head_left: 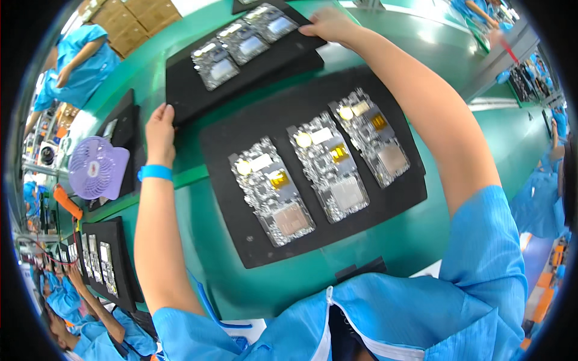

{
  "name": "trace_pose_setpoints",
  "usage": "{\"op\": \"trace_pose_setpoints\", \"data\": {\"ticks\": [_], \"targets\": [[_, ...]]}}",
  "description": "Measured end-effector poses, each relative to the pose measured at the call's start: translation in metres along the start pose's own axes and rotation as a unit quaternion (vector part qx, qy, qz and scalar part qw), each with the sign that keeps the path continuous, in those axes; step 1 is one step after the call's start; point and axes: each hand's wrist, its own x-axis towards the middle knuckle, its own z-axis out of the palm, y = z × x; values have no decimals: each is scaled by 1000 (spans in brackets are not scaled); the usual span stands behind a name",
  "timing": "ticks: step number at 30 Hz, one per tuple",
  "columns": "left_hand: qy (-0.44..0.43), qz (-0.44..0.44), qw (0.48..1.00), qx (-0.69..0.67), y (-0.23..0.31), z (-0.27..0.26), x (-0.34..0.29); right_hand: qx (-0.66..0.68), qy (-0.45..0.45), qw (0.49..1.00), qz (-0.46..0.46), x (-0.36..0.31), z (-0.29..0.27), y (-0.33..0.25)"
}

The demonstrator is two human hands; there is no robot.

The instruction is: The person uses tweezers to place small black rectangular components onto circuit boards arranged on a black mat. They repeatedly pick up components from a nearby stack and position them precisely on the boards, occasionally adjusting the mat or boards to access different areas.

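Observation:
My left hand [161,133], with a blue band at the wrist, pinches the near left corner of a black foam tray [180,84]. At the tray's right end, my right hand [330,27] grips the other edge. Three circuit boards [248,47] lie in a row on this tray, which sits tilted over another dark slab at the far side. Closer to me, a second black foam tray [241,249] lies on the green bench. On it are three more circuit boards, a left one [274,192], a middle one [330,168] and a right one [373,138].
On the left stand a purple fan [96,168] and an orange-handled tool [67,201]. Another board tray [123,265] lies at lower left, near a co-worker's arm [96,301]. A blue cord [211,304] runs by my left forearm. Cardboard boxes [135,24] are stacked at far left.

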Motion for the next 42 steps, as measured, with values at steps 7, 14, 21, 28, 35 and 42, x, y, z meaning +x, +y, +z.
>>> {"op": "trace_pose_setpoints", "data": {"ticks": [7, 14, 21, 28, 35, 42], "targets": [[31, 316, 903, 289, 75, -3, -87, 191, 32, 981, -28, -121, -71, -64], [-460, 488, 702, 240, 94, 42, -317, 567, -92, 796, 188, -326, -85, -79], [-417, 514, 697, 276, 68, 44, -356, 556, -126, 753, 329, -410, -45, -123], [-406, 528, 688, 288, 67, 45, -361, 539, -122, 781, 291, -412, -27, -130], [-403, 514, 699, 290, 66, 45, -364, 563, -143, 746, 324, -409, -32, -125], [-410, 513, 700, 281, 67, 45, -363, 534, -128, 791, 271, -414, -26, -129]]}}
